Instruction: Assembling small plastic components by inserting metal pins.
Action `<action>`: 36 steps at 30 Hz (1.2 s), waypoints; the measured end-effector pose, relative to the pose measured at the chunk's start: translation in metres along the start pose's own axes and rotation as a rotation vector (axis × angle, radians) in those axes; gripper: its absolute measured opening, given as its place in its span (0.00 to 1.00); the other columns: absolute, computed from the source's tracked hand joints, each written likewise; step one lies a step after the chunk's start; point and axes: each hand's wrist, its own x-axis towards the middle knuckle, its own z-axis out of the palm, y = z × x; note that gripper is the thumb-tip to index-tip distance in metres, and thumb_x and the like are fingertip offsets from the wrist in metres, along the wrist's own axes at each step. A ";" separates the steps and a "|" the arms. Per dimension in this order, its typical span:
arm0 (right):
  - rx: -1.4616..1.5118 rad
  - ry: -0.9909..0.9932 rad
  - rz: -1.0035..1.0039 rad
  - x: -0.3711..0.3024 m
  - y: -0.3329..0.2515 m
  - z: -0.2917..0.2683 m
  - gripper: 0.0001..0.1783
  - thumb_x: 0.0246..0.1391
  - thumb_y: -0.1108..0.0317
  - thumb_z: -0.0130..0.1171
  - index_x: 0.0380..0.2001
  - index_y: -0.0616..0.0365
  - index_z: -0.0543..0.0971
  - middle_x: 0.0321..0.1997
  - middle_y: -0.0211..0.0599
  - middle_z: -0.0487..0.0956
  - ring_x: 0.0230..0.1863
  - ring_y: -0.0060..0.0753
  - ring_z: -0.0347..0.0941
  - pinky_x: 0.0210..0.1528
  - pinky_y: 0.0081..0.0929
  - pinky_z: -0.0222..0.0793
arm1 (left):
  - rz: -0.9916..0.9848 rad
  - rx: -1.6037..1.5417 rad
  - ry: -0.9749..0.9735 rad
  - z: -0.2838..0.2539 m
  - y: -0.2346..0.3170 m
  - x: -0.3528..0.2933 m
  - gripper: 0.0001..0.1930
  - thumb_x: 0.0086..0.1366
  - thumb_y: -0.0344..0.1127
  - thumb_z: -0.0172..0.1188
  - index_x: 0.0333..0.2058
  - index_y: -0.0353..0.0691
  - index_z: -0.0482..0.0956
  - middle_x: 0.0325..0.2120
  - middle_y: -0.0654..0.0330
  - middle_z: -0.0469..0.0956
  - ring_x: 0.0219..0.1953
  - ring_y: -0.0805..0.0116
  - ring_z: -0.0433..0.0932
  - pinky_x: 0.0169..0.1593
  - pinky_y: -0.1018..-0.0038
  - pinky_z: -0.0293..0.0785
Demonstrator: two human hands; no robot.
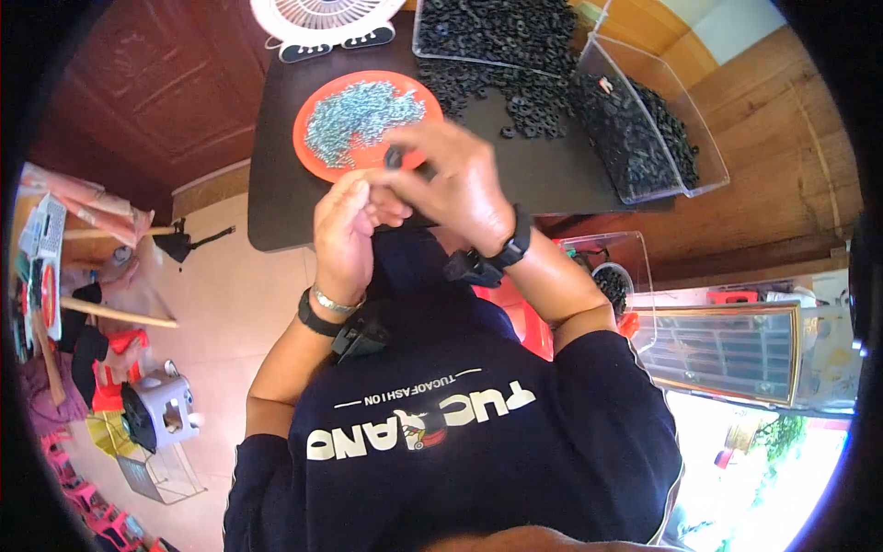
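Observation:
Above the near edge of the dark table my two hands meet. My right hand [463, 179], slightly blurred, pinches a small black plastic part [395, 157] between thumb and fingers. Its thumb reaches the fingertips of my left hand [346, 227], which is closed with fingers curled and thumb pressed in; whatever it holds is hidden. Just beyond the hands lies a round red plate [306, 152] bearing a heap of small silvery screws [354, 120]. Loose black ring-shaped parts [533, 106] are spread on the table to the right of the plate.
A clear bin [708, 179] full of black parts stands at the table's right edge, and another clear container [418, 32] of them is at the back. A white fan [322, 18] stands at the back left. Beside my right arm is a clear box [648, 267].

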 end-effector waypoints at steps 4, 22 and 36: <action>-0.373 0.301 0.063 0.031 0.034 -0.077 0.14 0.42 0.70 0.62 0.37 0.58 0.79 0.38 0.43 0.79 0.41 0.43 0.75 0.43 0.34 0.72 | 0.037 0.057 0.038 -0.020 0.004 -0.004 0.14 0.67 0.38 0.44 0.37 0.32 0.73 0.24 0.56 0.76 0.28 0.69 0.76 0.33 0.78 0.70; -0.583 -0.530 0.250 -0.017 0.141 -0.090 0.11 0.42 0.66 0.62 0.32 0.53 0.81 0.32 0.41 0.77 0.38 0.46 0.74 0.41 0.39 0.69 | -0.028 0.143 0.045 -0.024 0.008 -0.004 0.13 0.67 0.38 0.43 0.35 0.33 0.71 0.22 0.59 0.73 0.26 0.68 0.75 0.32 0.77 0.69; 0.682 -0.365 0.485 -0.006 0.058 -0.052 0.13 0.52 0.78 0.58 0.42 0.63 0.75 0.40 0.29 0.78 0.44 0.19 0.72 0.49 0.20 0.68 | -0.082 0.227 -0.027 -0.015 0.003 -0.005 0.15 0.65 0.41 0.47 0.36 0.34 0.74 0.24 0.59 0.75 0.27 0.70 0.75 0.32 0.79 0.68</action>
